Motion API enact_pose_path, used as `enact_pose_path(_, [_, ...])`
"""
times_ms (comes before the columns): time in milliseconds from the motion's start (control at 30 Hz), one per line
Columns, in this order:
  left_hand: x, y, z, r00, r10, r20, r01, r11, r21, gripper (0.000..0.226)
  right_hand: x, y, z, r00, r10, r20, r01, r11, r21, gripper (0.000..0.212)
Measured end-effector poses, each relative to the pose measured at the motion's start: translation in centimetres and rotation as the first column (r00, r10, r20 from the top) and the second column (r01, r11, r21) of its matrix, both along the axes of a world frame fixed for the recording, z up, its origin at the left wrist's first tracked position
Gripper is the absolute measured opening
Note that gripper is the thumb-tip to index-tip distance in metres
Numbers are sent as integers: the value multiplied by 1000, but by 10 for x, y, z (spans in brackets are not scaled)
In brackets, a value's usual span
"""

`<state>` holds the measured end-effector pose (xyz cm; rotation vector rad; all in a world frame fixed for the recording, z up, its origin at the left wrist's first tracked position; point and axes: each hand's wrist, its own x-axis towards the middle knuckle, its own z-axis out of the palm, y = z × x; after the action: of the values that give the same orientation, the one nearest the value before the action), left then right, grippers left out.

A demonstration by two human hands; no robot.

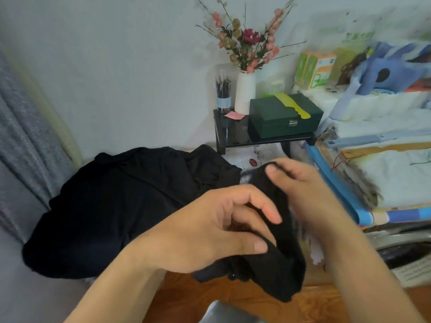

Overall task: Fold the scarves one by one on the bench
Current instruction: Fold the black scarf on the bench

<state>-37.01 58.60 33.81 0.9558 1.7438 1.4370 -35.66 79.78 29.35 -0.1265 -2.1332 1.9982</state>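
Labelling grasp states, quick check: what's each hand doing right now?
Left hand: closed, pinching the black scarf between thumb and fingers.
Right hand: closed, gripping the same scarf's upper end.

You are seeing through a single head-worn camera, looking forward and down from just above your own forearms. It is sitting close over the wooden bench, with both hands filling the near centre. It is facing the far wall, taking in the small black shelf at far centre. The right edge is smearing, probably from wide-angle blur, so detail there is unreliable.
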Motion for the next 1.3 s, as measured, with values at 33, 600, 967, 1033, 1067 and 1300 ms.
enact_pose_path(33, [0, 4, -1, 996, 61, -57, -62, 998, -11, 21, 1, -10, -2, 998, 65, -7, -65, 998, 8, 16])
enact_pose_path(600, [-7, -2, -29, 715, 642, -277, -647, 758, 85, 15, 19, -54, -17, 983, 175, -49, -182, 952, -246, 20])
enact_pose_path(967, [-8, -5, -31, 755, 626, -192, -599, 779, 186, 10, 25, -56, -15, 944, 329, -33, -302, 817, -491, 28])
enact_pose_path(1033, [-8, -4, -31, 759, 615, -213, -585, 789, 190, 11, 26, -55, -16, 940, 339, -47, -329, 858, -395, 27])
enact_pose_path(1067, [-8, -4, -31, 760, 610, -225, -579, 793, 192, 14, 27, -54, -15, 943, 328, -52, -327, 890, -317, 26])
enact_pose_path(1300, [-9, -1, -28, 783, 590, -197, -551, 805, 221, 16, 31, -60, -17, 966, 206, -157, -232, 956, -178, 23])
